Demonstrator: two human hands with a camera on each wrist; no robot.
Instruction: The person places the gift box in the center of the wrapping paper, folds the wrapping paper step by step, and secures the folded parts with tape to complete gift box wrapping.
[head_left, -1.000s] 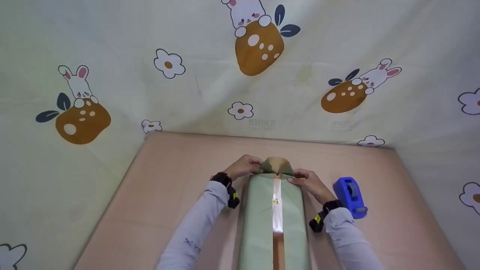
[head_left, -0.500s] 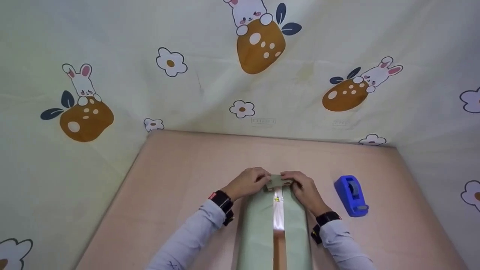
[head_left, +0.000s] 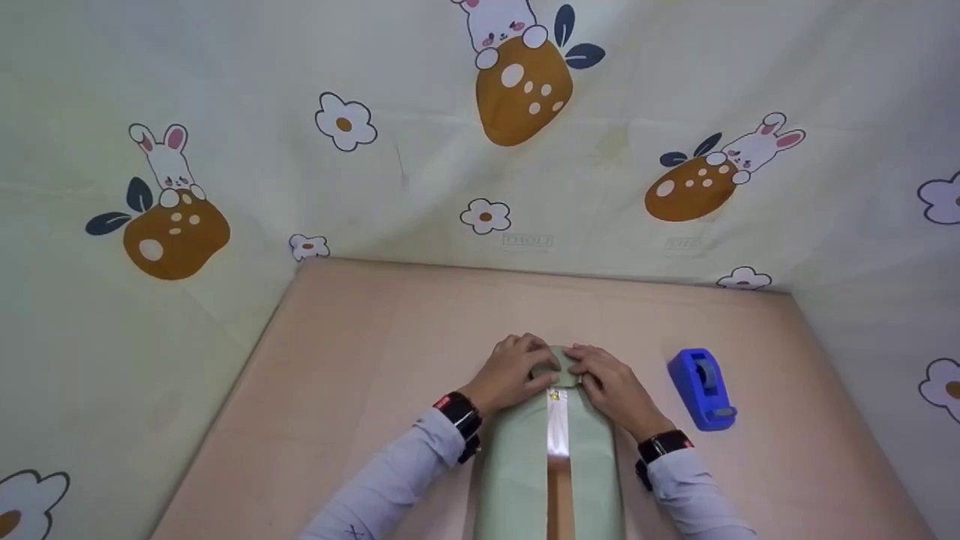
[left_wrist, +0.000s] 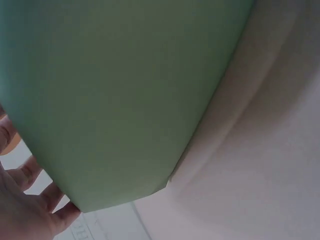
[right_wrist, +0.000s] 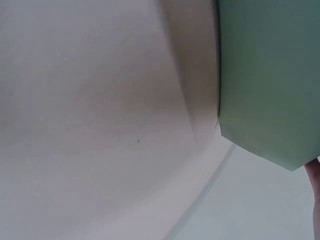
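Note:
A long box wrapped in pale green paper (head_left: 510, 465) lies on the table, its far end beneath both hands. The folded end flap of the paper (head_left: 564, 373) lies down over the top at that end. My left hand (head_left: 514, 373) presses the flap from the left, fingers spread along the box edge in the left wrist view. From the right, my right hand (head_left: 609, 381) rests its fingertips on the same flap; only a sliver of it shows in the right wrist view. Shiny clear tape (head_left: 558, 427) bridges the seam, where a brown strip (head_left: 559, 495) shows.
A blue tape dispenser (head_left: 702, 388) stands to the right of the box, beyond the right wrist. The pinkish-brown tabletop (head_left: 360, 337) meets a pale curtain (head_left: 405, 225) printed with rabbits and flowers at the back and sides.
The raised flap at the far end has been folded toward me and down onto the box top. Both hands have come inward, from beside the flap to on top of it.

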